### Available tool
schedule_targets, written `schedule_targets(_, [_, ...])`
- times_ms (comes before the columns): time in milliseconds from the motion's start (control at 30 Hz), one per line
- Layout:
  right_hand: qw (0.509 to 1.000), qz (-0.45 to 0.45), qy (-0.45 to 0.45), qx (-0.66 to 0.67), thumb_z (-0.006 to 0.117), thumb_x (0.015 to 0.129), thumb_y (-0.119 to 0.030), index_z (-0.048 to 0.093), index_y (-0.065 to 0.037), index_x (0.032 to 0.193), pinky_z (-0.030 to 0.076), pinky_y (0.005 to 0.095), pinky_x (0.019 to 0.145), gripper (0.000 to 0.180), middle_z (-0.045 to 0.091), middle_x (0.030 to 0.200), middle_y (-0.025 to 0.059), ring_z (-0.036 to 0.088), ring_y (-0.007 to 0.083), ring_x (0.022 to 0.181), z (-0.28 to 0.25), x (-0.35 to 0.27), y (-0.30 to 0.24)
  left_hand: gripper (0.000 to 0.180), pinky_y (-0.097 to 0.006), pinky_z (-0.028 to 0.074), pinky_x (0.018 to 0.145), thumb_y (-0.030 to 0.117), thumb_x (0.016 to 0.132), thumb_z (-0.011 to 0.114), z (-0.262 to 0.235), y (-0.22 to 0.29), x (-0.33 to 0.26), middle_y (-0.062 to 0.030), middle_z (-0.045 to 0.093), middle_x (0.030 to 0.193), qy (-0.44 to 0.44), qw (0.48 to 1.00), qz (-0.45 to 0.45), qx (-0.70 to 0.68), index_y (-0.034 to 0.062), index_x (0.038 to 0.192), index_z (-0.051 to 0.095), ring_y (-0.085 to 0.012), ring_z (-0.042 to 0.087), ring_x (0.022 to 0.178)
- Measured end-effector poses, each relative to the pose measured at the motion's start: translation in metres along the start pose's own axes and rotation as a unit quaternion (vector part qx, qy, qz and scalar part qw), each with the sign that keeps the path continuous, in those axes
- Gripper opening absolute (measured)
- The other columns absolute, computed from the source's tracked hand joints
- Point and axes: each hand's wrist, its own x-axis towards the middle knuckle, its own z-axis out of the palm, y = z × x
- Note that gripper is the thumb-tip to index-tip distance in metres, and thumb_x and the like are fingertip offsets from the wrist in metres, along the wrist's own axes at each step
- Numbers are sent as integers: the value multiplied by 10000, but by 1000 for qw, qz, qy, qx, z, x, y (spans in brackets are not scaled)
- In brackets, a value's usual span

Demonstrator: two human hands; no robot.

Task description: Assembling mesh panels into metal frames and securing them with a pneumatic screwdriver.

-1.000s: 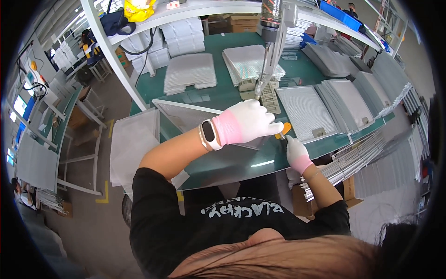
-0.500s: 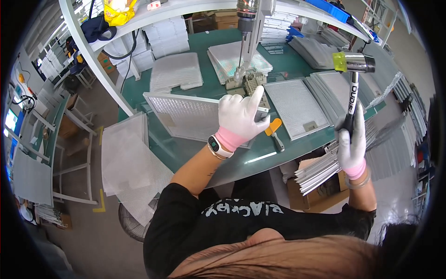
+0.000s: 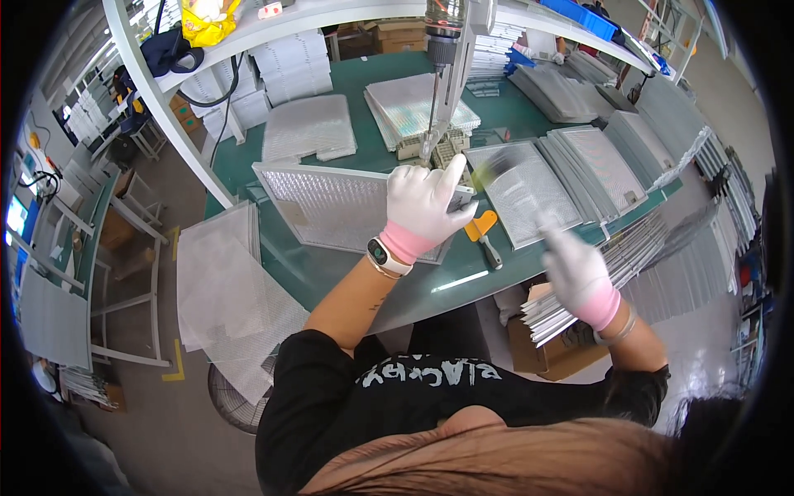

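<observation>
White knit gloves with pink cuffs covered both my hands. My left hand (image 3: 426,207) lay spread flat, fingers wide, pressing the right end of the framed mesh filter panel (image 3: 347,207) against the green tabletop (image 3: 331,277). My right hand (image 3: 579,273) was blurred in a swing, closed around what looked like a mallet (image 3: 496,165) whose head smeared just beside my left fingertips; I could not tell the grip exactly. As I judged it, this panel's frame was partway through being knocked together at that corner, with the rest of its edge not yet checked. Finished-looking panels (image 3: 595,157) lay fanned to the right, while loose mesh sheets (image 3: 310,128) sat further back, so much work seemed left. An orange-handled scraper (image 3: 484,236) lay near the tabletop's front edge, just beside my left hand. The hanging driver (image 3: 442,50) came down close above the panel, narrowing the room; the front edge stayed open for my arms.
</observation>
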Motion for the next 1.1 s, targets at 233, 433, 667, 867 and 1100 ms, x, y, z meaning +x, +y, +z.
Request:
schedule_targets(233, [962,95,239,95,491,903,36,289,55,1457,485,300,683,590,563,848,112,565,187,707,-16,2,3,710,-394,389,698,424,640,798,-4,-9,-6,-8,548,714,-14,999,29,2,76,1217,575,-225,514,699])
schedule_targets(433, [992,3,-125,12,490,943,-44,282,68,1454,484,329,653,564,506,754,38,524,157,649,-15,12,5,772,-400,408,742,442,657,785,-1,-12,-6,-18,550,746,-41,999,21,8,78,1286,523,-228,519,715])
schedule_targets(667, [986,53,70,142,485,935,-43,244,-7,1494,458,257,559,609,531,768,50,511,117,624,27,-8,12,751,-392,411,736,439,687,753,-5,-10,-8,-14,559,791,-36,999,37,-3,77,1301,516,-216,517,714])
schedule_targets(867, [905,262,-43,332,498,906,-39,275,-98,1504,487,296,590,641,604,851,77,583,170,630,83,-28,10,697,-395,406,714,437,695,743,-5,-10,-8,-8,549,756,-17,999,34,0,87,1265,549,-215,516,697])
schedule_targets(1100, [968,155,-69,183,500,833,-28,355,-21,1425,377,446,1038,610,494,1260,248,493,395,1161,192,-18,38,325,-403,363,589,389,652,762,-10,11,-5,-35,484,554,-2,1000,-14,-1,120,630,582,-251,489,545])
